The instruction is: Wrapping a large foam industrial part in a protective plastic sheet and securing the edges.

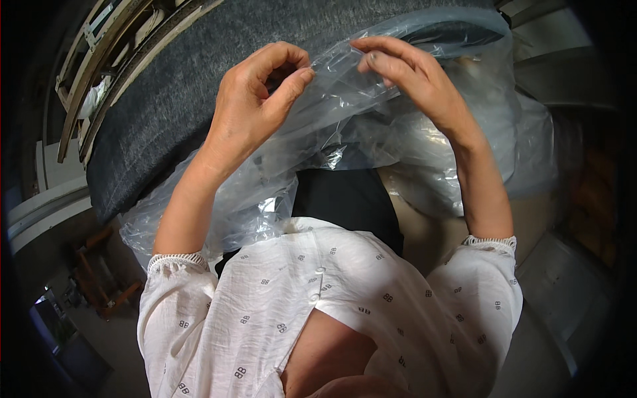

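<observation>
A large, crinkled sheet of clear plastic film (332, 106) stretches across the area in front of me, over my lap and over a dark grey fabric-covered surface (166, 93). My left hand (255, 89) is curled, with thumb and forefinger pinched on the film's upper edge. A short way to its right, my right hand (415, 76) pinches the same edge between thumb and fingertips. Between the two hands runs a short span of film. Folds of it hang below my left forearm, and a bulky, shiny heap lies beside my right forearm.
Curved wooden frame pieces (83, 86) stand at the far left, past the grey fabric. An orange-brown object (103, 272) sits on the floor at lower left. Grey panels (564, 79) rise at the far right.
</observation>
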Demonstrator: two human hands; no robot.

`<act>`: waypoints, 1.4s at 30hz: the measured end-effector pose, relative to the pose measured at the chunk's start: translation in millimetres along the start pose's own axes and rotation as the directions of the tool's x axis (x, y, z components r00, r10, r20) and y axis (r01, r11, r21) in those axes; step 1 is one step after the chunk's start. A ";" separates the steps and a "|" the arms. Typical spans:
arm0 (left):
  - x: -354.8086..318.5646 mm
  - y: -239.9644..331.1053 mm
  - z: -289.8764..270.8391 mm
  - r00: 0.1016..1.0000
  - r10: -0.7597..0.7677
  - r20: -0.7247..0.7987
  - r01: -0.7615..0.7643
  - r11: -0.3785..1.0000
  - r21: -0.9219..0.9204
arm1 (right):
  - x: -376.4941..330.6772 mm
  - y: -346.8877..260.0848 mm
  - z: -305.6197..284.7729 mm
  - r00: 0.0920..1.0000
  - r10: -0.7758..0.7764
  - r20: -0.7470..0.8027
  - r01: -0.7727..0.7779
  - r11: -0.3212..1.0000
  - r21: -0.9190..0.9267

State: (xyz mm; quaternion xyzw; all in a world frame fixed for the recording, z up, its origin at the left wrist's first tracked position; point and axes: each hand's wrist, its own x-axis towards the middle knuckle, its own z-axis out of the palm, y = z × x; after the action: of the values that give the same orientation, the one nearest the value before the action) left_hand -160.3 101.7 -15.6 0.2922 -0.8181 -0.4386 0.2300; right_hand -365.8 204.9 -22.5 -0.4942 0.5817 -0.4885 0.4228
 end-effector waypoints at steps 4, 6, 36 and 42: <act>-1.4 7.6 0.7 0.997 0.059 -0.040 -0.055 0.994 0.095 | 22.7 6.6 2.1 1.000 -0.026 0.014 0.027 0.997 -0.071; -2.0 7.4 -1.4 0.995 0.074 -0.065 -0.067 0.991 0.115 | 26.1 5.8 0.7 0.999 -0.023 0.031 0.025 0.996 -0.089; -1.0 -16.7 -2.8 0.956 0.022 -0.292 -0.038 0.998 -0.048 | 60.1 10.7 31.0 0.947 -0.252 -0.199 0.148 0.893 -0.424; -4.7 -36.8 -2.2 0.880 0.286 -0.378 -0.208 0.949 0.235 | 75.1 17.9 37.3 0.846 -0.515 -0.140 0.227 0.585 -0.779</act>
State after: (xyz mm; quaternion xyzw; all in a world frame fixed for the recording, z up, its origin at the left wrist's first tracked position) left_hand -145.4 87.2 -46.5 0.2904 -0.8204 -0.2557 0.4210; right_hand -343.9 125.7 -47.0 -0.6379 0.6744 -0.3699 -0.0381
